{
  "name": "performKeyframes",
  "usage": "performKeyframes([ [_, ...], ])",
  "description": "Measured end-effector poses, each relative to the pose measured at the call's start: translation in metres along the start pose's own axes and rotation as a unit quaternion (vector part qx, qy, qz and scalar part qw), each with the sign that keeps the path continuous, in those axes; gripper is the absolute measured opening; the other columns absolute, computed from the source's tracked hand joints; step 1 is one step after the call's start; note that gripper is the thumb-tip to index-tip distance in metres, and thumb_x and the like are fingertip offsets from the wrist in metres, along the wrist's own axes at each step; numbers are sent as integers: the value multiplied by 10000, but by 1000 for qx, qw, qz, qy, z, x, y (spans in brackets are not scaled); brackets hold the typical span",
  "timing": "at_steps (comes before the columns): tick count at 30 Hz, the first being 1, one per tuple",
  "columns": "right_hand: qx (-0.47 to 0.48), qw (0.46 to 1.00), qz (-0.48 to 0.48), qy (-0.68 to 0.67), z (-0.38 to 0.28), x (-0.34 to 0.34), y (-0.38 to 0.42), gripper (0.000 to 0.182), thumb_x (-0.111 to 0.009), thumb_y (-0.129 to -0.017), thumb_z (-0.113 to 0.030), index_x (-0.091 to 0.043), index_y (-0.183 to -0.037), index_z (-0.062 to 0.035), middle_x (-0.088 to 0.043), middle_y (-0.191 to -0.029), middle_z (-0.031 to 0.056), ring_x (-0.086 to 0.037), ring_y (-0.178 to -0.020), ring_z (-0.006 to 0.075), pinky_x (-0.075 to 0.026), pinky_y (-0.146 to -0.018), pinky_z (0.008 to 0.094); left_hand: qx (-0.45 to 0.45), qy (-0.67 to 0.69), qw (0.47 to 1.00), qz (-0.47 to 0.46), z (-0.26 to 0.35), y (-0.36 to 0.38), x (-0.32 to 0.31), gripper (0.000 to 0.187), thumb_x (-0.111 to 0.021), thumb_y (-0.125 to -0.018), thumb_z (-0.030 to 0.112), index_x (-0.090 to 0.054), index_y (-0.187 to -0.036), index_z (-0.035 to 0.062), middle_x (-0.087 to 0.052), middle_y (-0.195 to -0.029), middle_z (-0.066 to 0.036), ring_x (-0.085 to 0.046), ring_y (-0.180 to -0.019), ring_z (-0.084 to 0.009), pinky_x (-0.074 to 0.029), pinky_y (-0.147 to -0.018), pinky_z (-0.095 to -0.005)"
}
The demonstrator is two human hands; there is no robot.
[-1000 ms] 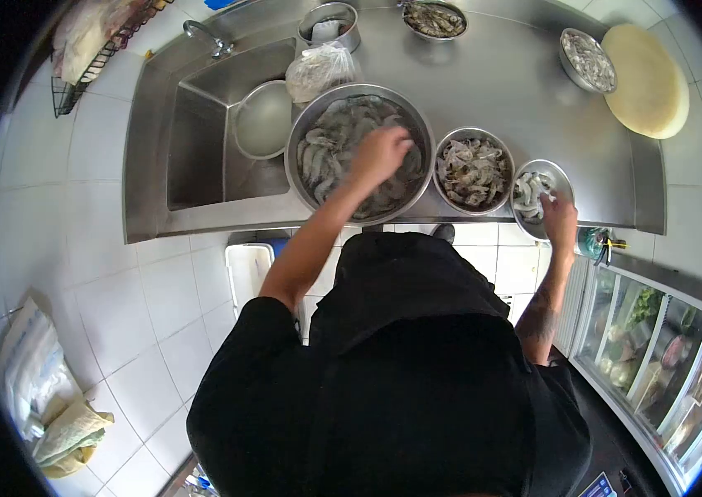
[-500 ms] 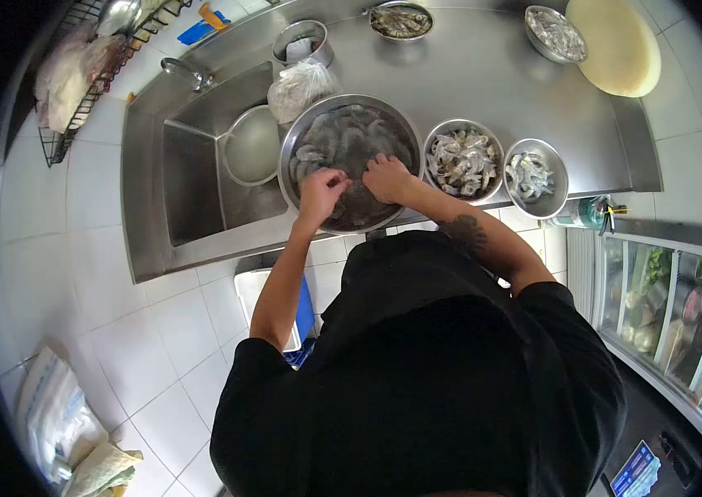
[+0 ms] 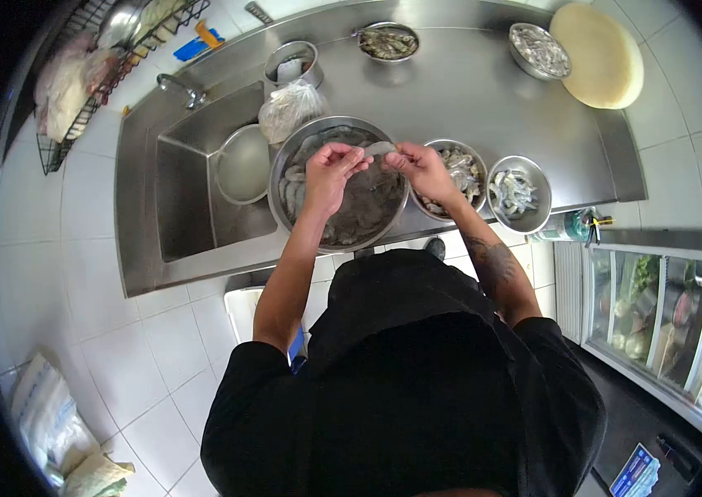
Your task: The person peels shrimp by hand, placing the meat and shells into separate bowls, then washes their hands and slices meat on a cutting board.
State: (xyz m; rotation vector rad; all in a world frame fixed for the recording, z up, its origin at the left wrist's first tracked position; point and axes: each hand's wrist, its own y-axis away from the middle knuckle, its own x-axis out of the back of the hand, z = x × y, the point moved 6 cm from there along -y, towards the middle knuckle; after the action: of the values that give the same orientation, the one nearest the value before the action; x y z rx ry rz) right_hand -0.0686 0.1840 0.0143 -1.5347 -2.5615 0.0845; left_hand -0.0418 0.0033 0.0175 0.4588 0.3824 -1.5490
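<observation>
A pale, translucent shrimp is held up between my two hands, above a large steel bowl of dark water and grey shrimp. My left hand pinches its left end, and my right hand grips its right end with thumb and fingers. Just right of the big bowl, partly behind my right hand and forearm, stands a steel bowl of shells. Beside it, farther right, is a smaller bowl holding pale peeled pieces.
A sink with a round container lies left. Behind the big bowl are a plastic bag and a steel pot. Farther back stand a small bowl, another bowl and a round board.
Both hands have risen out of the big bowl and come together, now with a shrimp between them. The camera view has shifted slightly.
</observation>
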Motion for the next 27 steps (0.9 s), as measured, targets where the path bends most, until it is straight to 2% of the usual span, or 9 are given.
performKeyframes([
  [1,5,999,40,30,0,14,5,304,-636,-973,-306,-679,-917,-11,-627,-694,56,-516,-611,124,-448,-582,326,4,1,1000,-5,-4,-5,-5,140,-695,-907,50,-634,-1007,-26,-691,-958,-122,-696,-887,-211,-564,-823,-315],
  [3,-53,983,83,154,-21,38,21,318,-619,-975,-305,-682,-896,-3,-661,-705,109,-591,-631,171,-468,-597,346,-114,-335,933,-64,-3,-19,-27,204,-704,-905,86,-648,-1081,1,-702,-980,-90,-674,-831,-172,-538,-803,-293],
  [6,-39,967,98,233,-8,58,32,289,-621,-966,-281,-681,-907,-4,-665,-730,143,-617,-626,243,-480,-603,367,-65,-390,910,-128,-28,-35,-65,240,-697,-919,136,-654,-1125,21,-697,-945,-47,-643,-867,-114,-515,-827,-269],
  [10,-70,964,157,203,-12,72,47,253,-645,-937,-243,-668,-865,-2,-644,-712,178,-630,-622,286,-476,-591,401,-50,-504,835,-214,-62,-58,-92,284,-702,-906,206,-681,-1107,6,-673,-809,-145,-630,-757,-119,-497,-700,-302],
  [15,-83,937,177,289,14,89,63,230,-646,-934,-227,-682,-880,-6,-673,-723,164,-664,-668,292,-494,-618,387,-130,-503,816,-256,-73,-55,-114,244,-683,-895,202,-687,-1019,-8,-672,-853,-212,-646,-721,-347,-485,-660,-404],
  [17,-83,942,215,243,20,91,73,227,-643,-934,-219,-700,-895,-4,-710,-772,154,-665,-674,295,-506,-650,377,-165,-511,804,-257,-79,-51,-118,242,-674,-898,207,-683,-1004,-10,-666,-842,-213,-645,-734,-359,-486,-662,-419],
  [22,-113,939,279,168,38,87,87,249,-654,-938,-222,-736,-910,12,-714,-751,124,-613,-666,128,-488,-633,315,-274,-590,721,-238,-92,-36,-130,174,-639,-893,191,-648,-884,17,-617,-768,-159,-615,-794,-345,-499,-707,-451],
  [25,-162,929,303,139,59,88,92,265,-676,-919,-251,-744,-926,6,-715,-740,130,-642,-648,165,-495,-629,319,-334,-607,688,-216,-101,-33,-128,143,-655,-878,168,-646,-910,29,-623,-802,-129,-615,-793,-313,-515,-711,-412],
  [27,-135,945,216,207,49,82,90,295,-701,-893,-294,-733,-1006,-24,-728,-877,140,-684,-802,245,-510,-687,363,-361,-615,670,-207,-96,-31,-127,148,-664,-876,159,-645,-924,20,-639,-835,-129,-621,-760,-297,-521,-689,-387],
])
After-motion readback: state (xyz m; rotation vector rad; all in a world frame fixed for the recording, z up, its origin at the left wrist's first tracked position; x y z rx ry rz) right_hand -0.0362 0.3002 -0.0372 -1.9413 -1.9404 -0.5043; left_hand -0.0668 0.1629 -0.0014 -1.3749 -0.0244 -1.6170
